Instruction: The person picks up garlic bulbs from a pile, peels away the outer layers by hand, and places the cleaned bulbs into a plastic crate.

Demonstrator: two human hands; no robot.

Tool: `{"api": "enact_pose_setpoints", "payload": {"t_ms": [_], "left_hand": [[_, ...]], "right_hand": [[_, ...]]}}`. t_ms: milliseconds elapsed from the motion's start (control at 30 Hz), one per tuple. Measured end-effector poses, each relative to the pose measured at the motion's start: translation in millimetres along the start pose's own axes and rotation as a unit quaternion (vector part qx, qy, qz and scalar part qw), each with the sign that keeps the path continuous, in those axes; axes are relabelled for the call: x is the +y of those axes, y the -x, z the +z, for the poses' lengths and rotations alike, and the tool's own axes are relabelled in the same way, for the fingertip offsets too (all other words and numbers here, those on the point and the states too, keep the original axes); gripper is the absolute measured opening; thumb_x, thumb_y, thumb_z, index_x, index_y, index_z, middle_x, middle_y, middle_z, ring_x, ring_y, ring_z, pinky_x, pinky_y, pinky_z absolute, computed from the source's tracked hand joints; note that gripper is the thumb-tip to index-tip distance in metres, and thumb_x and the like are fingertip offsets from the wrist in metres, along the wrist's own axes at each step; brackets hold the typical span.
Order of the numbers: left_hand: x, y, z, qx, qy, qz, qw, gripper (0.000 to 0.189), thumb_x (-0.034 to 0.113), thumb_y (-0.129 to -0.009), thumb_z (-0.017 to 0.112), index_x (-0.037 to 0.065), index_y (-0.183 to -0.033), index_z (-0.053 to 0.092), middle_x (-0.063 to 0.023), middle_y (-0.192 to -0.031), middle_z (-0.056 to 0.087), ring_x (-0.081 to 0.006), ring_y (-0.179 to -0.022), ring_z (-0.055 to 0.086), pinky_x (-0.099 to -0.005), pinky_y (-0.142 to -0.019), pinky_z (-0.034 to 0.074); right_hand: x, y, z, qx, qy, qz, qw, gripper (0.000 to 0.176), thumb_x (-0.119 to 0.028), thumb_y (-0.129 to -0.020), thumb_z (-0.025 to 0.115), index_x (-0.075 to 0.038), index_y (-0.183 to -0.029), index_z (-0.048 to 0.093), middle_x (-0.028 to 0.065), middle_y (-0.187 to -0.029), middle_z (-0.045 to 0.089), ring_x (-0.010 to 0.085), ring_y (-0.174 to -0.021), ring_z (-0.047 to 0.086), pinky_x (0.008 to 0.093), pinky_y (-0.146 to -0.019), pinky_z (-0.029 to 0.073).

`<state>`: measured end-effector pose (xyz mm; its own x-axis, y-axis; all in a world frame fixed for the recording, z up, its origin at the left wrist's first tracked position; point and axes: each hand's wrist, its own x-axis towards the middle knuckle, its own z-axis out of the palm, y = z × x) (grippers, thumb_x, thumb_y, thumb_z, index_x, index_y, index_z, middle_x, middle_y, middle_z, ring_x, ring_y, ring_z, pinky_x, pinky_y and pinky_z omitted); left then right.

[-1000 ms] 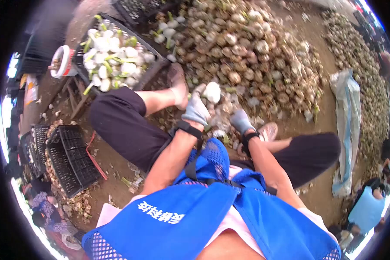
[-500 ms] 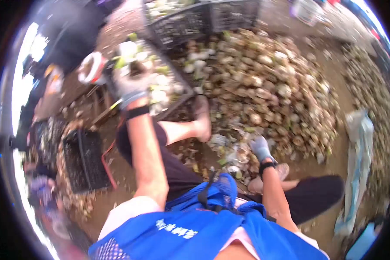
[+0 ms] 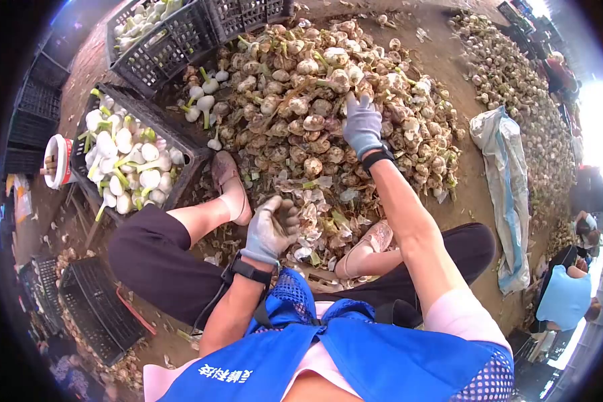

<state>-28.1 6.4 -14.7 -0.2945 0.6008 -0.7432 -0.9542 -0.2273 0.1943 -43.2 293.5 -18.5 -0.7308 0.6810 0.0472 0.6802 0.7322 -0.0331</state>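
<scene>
My right hand (image 3: 363, 125), in a grey glove, reaches out over a heap of unpeeled garlic (image 3: 313, 123). Its fingers are stretched forward, and the fingertips meet the brownish bulbs; no firm grip shows. In front of my lap is my left hand (image 3: 273, 229), also gloved, palm turned up. The thumb stands apart from the loosely curled fingers, and I see nothing in them. Below the heap, loose garlic skins (image 3: 315, 218) lie between my feet. To the left, a black crate (image 3: 193, 159) holds white, cleaned garlic bulbs (image 3: 124, 151) with green stems.
Another black crate (image 3: 153, 62) with cleaned garlic stands behind. A white bucket (image 3: 58, 161) is beside the near crate. A dark crate (image 3: 99, 308) lies at lower left. On the right are a pale plastic sack (image 3: 506, 181), more garlic (image 3: 516, 100) and a person in light blue (image 3: 564, 298).
My left hand has come back from the crate of cleaned garlic to my lap. My right hand has moved from the skins up onto the heap. The view has turned to the right.
</scene>
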Motion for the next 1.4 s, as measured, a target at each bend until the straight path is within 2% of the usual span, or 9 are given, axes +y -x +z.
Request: {"api": "enact_pose_setpoints", "payload": {"t_ms": [367, 500, 567, 633, 767, 1233, 1333, 1367, 1400], "left_hand": [[-14.2, 1.4, 22.6, -0.029, 0.029, 0.05, 0.998, 0.036, 0.04, -0.086, 0.051, 0.005, -0.095, 0.055, -0.0089, -0.078, 0.054, -0.0206, -0.072, 0.054, -0.0306, -0.066, 0.049], [-13.3, -37.6, 7.4, -0.32, 0.186, -0.016, 0.929, 0.029, 0.026, -0.093, 0.041, 0.002, -0.107, 0.052, -0.008, -0.103, 0.057, -0.0184, -0.09, 0.056, -0.0331, -0.084, 0.046], [-20.7, 8.5, 19.2, -0.297, -0.052, 0.162, 0.939, 0.029, 0.02, -0.091, 0.044, 0.0, -0.113, 0.049, -0.0092, -0.102, 0.057, -0.0183, -0.09, 0.056, -0.0319, -0.084, 0.046], [-20.0, 19.4, 24.1, -0.258, -0.038, 0.102, 0.96, 0.034, 0.014, -0.088, 0.049, -0.001, -0.118, 0.045, -0.0097, -0.101, 0.057, -0.0175, -0.091, 0.056, -0.0297, -0.083, 0.046], [-34.3, 32.1, 41.1, -0.258, -0.149, 0.224, 0.928, 0.043, 0.01, -0.083, 0.056, -0.002, -0.121, 0.04, -0.0084, -0.094, 0.056, -0.0151, -0.08, 0.055, -0.0293, -0.075, 0.046], [-41.5, 48.3, 42.7, -0.253, -0.263, 0.266, 0.892, 0.028, 0.004, -0.082, 0.058, 0.0, -0.108, 0.048, -0.0075, -0.096, 0.057, -0.0144, -0.085, 0.057, -0.0269, -0.071, 0.051], [-48.3, 44.9, 43.3, -0.229, -0.394, 0.403, 0.794, 0.03, 0.001, -0.08, 0.06, -0.001, -0.107, 0.048, -0.0079, -0.094, 0.057, -0.0124, -0.079, 0.057, -0.0239, -0.068, 0.051], [-50.2, 43.4, 40.8, -0.211, -0.453, 0.472, 0.726, 0.03, -0.001, -0.079, 0.06, -0.001, -0.107, 0.048, -0.0078, -0.093, 0.057, -0.0119, -0.076, 0.057, -0.0237, -0.067, 0.051], [-49.8, 37.9, 33.7, -0.218, -0.41, 0.401, 0.79, 0.023, 0.009, -0.085, 0.054, -0.001, -0.105, 0.05, -0.0077, -0.09, 0.059, -0.0146, -0.073, 0.059, -0.0252, -0.066, 0.052]], "right_hand": [[-35.5, 98.0, -42.0, 0.057, -0.504, 0.031, 0.861, 0.033, 0.0, -0.071, 0.056, -0.003, -0.104, 0.053, 0.0144, -0.097, 0.054, 0.0292, -0.094, 0.052, 0.0354, -0.084, 0.043], [-53.9, 185.8, -46.3, 0.105, -0.448, -0.194, 0.866, 0.035, 0.006, -0.067, 0.055, -0.004, -0.101, 0.056, 0.0133, -0.1, 0.058, 0.0238, -0.098, 0.053, 0.0328, -0.084, 0.044], [-47.3, 207.9, -67.4, -0.072, -0.726, 0.017, 0.684, 0.029, 0.003, -0.072, 0.053, -0.002, -0.101, 0.056, 0.009, -0.096, 0.061, 0.0192, -0.086, 0.06, 0.0283, -0.076, 0.049], [-34.7, 209.9, -90.5, -0.127, -0.831, 0.187, 0.508, 0.026, -0.004, -0.079, 0.053, -0.001, -0.104, 0.054, 0.0072, -0.093, 0.061, 0.0149, -0.081, 0.06, 0.0253, -0.067, 0.05], [-21.2, 215.4, -91.1, -0.163, -0.791, 0.171, 0.565, 0.024, -0.019, -0.085, 0.056, -0.004, -0.103, 0.056, 0.0035, -0.088, 0.063, 0.0084, -0.075, 0.059, 0.0223, -0.055, 0.048], [7.7, 221.1, -74.3, -0.229, -0.865, 0.124, 0.429, 0.016, -0.004, -0.083, 0.053, 0.001, -0.098, 0.058, 0.0074, -0.089, 0.063, 0.0181, -0.075, 0.063, 0.0288, -0.061, 0.053], [8.1, 228.9, -72.2, -0.033, -0.564, -0.221, 0.795, 0.013, 0.002, -0.077, 0.055, 0.0, -0.087, 0.062, 0.0062, -0.08, 0.063, 0.0179, -0.068, 0.062, 0.0282, -0.059, 0.053], [5.2, 228.4, -62.0, -0.025, -0.557, -0.202, 0.805, 0.011, 0.004, -0.072, 0.055, 0.002, -0.079, 0.063, 0.006, -0.073, 0.062, 0.0148, -0.063, 0.06, 0.0256, -0.058, 0.052], [-3.6, 227.8, -56.1, -0.111, -0.746, 0.001, 0.657, 0.011, 0.005, -0.071, 0.054, 0.003, -0.077, 0.062, 0.0054, -0.071, 0.062, 0.0128, -0.061, 0.059, 0.0244, -0.055, 0.05]]}}
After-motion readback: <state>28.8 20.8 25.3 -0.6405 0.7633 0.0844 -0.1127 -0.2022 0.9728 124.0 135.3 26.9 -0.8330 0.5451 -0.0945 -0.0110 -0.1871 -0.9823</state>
